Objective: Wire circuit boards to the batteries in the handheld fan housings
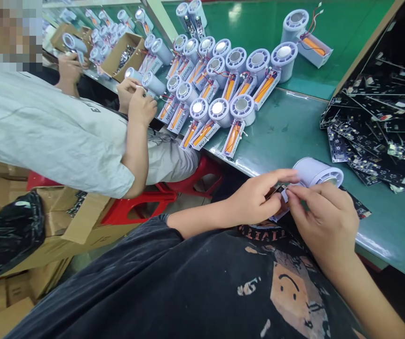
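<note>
A lavender handheld fan [308,170] lies at the table's front edge, its round head pointing right and its handle mostly covered by my hands. My left hand [258,195] is closed around the handle area, with the index finger stretched toward the fan head. A small dark piece, perhaps a circuit board, shows between its thumb and fingers. My right hand [327,219] pinches at the same spot beside the fan head, thumb and index finger pressed together. What lies in that pinch is too small to make out.
Several lavender fans with orange batteries [267,87] stand on the green table [276,127]. At right, black circuit boards [368,127] spill from a carton. A co-worker [64,127] sits at left, hands on another fan. Red stools [142,207] and cardboard boxes [82,230] stand below.
</note>
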Demonstrator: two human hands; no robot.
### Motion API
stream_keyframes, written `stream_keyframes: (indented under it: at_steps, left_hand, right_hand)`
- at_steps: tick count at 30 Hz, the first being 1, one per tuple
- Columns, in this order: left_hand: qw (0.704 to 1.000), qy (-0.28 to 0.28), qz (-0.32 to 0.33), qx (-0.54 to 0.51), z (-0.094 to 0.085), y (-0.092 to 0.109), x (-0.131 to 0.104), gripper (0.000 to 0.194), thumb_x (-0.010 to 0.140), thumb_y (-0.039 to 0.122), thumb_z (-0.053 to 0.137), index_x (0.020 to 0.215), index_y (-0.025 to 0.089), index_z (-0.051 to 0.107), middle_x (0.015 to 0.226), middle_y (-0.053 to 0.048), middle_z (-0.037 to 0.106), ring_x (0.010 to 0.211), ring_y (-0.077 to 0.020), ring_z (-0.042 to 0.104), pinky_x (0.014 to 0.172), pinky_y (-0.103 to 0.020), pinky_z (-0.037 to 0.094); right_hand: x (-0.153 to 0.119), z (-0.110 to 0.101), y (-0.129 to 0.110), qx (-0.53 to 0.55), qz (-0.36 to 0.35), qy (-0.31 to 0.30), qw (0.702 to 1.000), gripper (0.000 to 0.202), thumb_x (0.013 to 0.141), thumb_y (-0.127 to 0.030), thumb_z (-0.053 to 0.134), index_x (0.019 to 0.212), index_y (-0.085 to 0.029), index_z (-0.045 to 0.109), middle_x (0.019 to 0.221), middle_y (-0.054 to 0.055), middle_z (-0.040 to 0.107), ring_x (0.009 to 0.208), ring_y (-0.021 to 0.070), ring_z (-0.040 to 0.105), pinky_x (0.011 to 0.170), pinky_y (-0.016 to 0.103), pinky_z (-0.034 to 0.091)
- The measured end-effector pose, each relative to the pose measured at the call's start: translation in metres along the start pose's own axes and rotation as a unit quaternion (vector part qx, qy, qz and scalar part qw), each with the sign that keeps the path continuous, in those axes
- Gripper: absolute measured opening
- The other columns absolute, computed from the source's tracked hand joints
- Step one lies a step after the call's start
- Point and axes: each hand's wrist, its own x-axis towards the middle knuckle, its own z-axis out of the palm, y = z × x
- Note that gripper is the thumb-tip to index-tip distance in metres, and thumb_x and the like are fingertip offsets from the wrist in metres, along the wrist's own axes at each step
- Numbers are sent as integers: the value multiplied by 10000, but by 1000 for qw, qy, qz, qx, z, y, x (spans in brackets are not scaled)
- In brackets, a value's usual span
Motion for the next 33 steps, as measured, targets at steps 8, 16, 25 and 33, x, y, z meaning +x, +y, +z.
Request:
stream_keyframes:
  at_steps: [8, 16, 25, 33]
  left_hand:
    - [922, 25, -207, -327, 0, -11, 2, 357, 760, 217, 788, 1016, 188, 541, 836, 10, 629, 712, -104, 656, 668, -237, 568]
    - [871, 46, -240, -426, 1, -8, 2, 448, 681, 334, 908, 1025, 144, 694, 812, -14, 724, 766, -115, 709, 788, -258, 584]
    - [835, 28, -274, -476, 3, -15, 5, 460, 566, 330, 966, 897, 126, 720, 820, -22, 740, 687, -114, 716, 650, -229, 598]
    - [890, 13, -205, -408, -2, -15, 8, 389, 615, 371, 936, 867, 155, 734, 1107, -36, 677, 723, -100, 720, 630, -220, 610]
  right_hand:
    - [-4, 8, 3, 1, 5, 25, 1000, 53, 865, -170, 682, 905, -198, 702, 658, -5, 611, 644, 155, 558, 633, 323, 353]
    - [-14, 8, 10, 24, 8, 58, 998, 165, 839, -127, 701, 953, -247, 702, 677, -23, 626, 647, 145, 566, 662, 316, 394]
    - [-9, 5, 9, 29, 26, 44, 998, 78, 852, -155, 718, 870, -226, 691, 704, -12, 646, 679, 151, 592, 677, 320, 425]
    - [-8, 3, 10, 37, 46, 33, 998, 71, 848, -155, 715, 835, -221, 694, 695, -15, 652, 674, 152, 600, 663, 322, 435]
